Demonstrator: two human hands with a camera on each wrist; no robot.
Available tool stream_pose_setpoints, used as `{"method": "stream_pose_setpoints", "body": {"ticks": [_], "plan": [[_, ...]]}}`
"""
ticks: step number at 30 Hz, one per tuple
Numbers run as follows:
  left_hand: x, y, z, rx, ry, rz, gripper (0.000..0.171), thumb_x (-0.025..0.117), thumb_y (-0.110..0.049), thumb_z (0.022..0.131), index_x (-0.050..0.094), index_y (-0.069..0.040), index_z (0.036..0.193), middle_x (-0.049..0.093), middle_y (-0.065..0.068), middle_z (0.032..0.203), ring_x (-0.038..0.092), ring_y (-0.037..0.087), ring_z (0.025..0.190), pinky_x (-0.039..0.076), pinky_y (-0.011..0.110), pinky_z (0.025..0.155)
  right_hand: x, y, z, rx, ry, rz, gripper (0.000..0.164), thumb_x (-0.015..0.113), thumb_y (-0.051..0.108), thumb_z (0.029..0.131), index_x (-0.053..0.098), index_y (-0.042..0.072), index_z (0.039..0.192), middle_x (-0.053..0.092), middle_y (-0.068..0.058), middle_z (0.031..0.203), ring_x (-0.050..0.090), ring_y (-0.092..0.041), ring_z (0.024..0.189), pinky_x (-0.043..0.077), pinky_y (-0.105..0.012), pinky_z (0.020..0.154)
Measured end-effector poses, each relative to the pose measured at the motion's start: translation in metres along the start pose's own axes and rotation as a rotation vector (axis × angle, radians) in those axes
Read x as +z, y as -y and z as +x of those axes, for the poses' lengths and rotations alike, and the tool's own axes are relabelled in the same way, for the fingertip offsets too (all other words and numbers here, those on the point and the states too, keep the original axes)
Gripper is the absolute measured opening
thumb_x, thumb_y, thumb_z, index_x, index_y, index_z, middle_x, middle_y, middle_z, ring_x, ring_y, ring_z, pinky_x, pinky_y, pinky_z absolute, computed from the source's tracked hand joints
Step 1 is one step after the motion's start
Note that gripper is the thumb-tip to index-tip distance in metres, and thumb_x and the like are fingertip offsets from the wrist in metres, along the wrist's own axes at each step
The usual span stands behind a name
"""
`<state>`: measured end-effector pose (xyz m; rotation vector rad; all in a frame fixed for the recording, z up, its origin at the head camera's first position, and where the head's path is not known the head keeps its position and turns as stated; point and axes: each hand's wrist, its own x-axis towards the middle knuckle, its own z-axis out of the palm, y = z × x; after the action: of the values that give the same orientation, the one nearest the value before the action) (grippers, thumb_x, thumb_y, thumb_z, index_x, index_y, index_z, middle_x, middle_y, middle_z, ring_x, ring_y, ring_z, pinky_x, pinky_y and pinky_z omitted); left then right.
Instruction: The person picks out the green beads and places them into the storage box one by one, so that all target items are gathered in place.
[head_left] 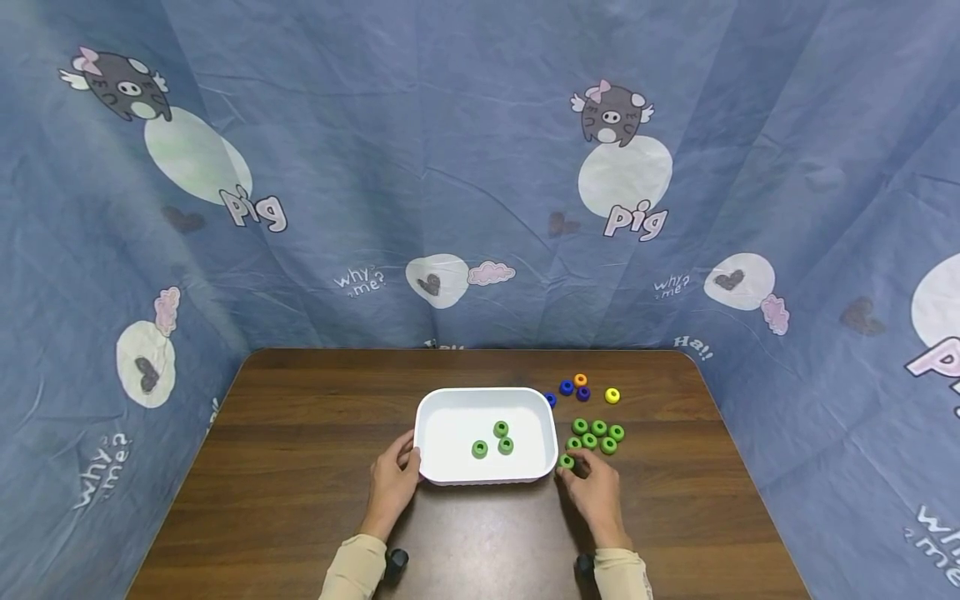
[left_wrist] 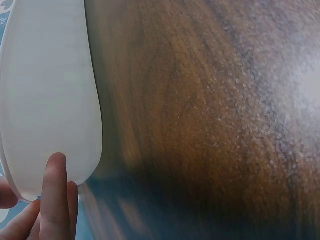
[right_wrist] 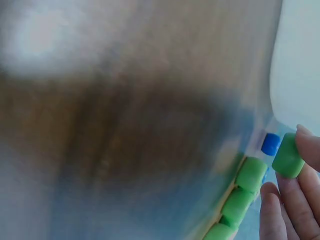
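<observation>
White tray [head_left: 450,417]: 1. Green beads [head_left: 598,427]: I count 10 from here, namely 3 inside the tray, 6 loose on the wooden table [head_left: 300,433], and 1 pinched in the right hand [head_left: 597,492]. Blue beads [head_left: 566,387]: 2, one partly hidden by the tray's rim. Dark violet bead [head_left: 583,394]: 1. Orange bead [head_left: 581,381]: 1. Yellow bead [head_left: 612,396]: 1. Beads in sight, all colours: 15, of which 5 are other than green. Hands: 2, the right one plus the left hand [head_left: 393,483]. Pale sleeves [head_left: 356,567]: 2. Tables: 1. Whole grey pigs [head_left: 611,117] printed on the blue cloth [head_left: 480,100]: 2.
</observation>
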<state>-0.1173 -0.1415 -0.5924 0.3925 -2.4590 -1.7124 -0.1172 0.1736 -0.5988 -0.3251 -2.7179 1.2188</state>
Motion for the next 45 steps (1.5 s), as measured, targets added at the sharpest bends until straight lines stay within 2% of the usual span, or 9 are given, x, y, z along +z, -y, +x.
{"method": "stream_pose_setpoints", "body": {"ticks": [6,15,21,31,38,45], "plan": [[-0.001,0.000,0.000,-0.008,0.018,-0.001,0.038,0.056,-0.004,0.097,0.059,0.002,0.135,0.068,0.028,0.124,0.073,0.034,0.103,0.062,0.019,0.064,-0.005,0.006,0.004,-0.006,-0.036,0.031,0.029,0.082,0.010,0.079,0.075,0.005,0.106,0.075,-0.019,0.112,0.073,-0.040,0.103,0.061,-0.050,0.091],[-0.001,-0.001,0.000,-0.012,0.023,0.000,0.039,0.056,-0.004,0.098,0.058,0.003,0.136,0.067,0.028,0.124,0.072,0.034,0.104,0.062,0.020,0.064,-0.006,0.018,0.011,0.017,-0.038,0.043,0.030,0.081,0.012,0.081,0.074,0.007,0.110,0.074,-0.020,0.116,0.072,-0.040,0.107,0.061,-0.048,0.092],[-0.002,-0.002,0.000,-0.008,0.035,0.001,0.039,0.055,-0.003,0.098,0.058,0.003,0.136,0.066,0.029,0.125,0.071,0.036,0.107,0.062,0.019,0.066,-0.008,0.023,0.016,0.006,-0.061,0.091,0.030,0.081,0.009,0.080,0.074,0.005,0.110,0.074,-0.021,0.114,0.072,-0.039,0.106,0.061,-0.048,0.092],[-0.001,-0.001,0.000,-0.005,0.030,0.003,0.038,0.055,-0.003,0.098,0.058,0.003,0.136,0.066,0.029,0.125,0.072,0.035,0.106,0.062,0.019,0.066,-0.014,0.035,0.020,-0.041,-0.108,0.098,0.030,0.083,0.011,0.079,0.075,0.007,0.108,0.075,-0.018,0.114,0.073,-0.036,0.103,0.061,-0.049,0.090],[-0.001,-0.001,0.000,-0.018,0.029,0.007,0.039,0.056,-0.005,0.099,0.058,0.002,0.137,0.067,0.028,0.125,0.071,0.036,0.108,0.063,0.019,0.067,-0.013,0.049,0.024,-0.070,-0.090,0.143,0.031,0.083,0.008,0.079,0.075,0.005,0.108,0.076,-0.019,0.108,0.072,-0.039,0.105,0.060,-0.052,0.092],[0.000,-0.001,0.001,-0.030,0.028,0.011,0.040,0.056,-0.008,0.099,0.058,0.000,0.138,0.067,0.026,0.127,0.071,0.035,0.110,0.063,0.020,0.068,-0.004,0.059,0.027,-0.087,-0.065,0.099,0.031,0.082,0.010,0.080,0.075,0.008,0.110,0.075,-0.016,0.113,0.070,-0.037,0.109,0.059,-0.052,0.095]]}}
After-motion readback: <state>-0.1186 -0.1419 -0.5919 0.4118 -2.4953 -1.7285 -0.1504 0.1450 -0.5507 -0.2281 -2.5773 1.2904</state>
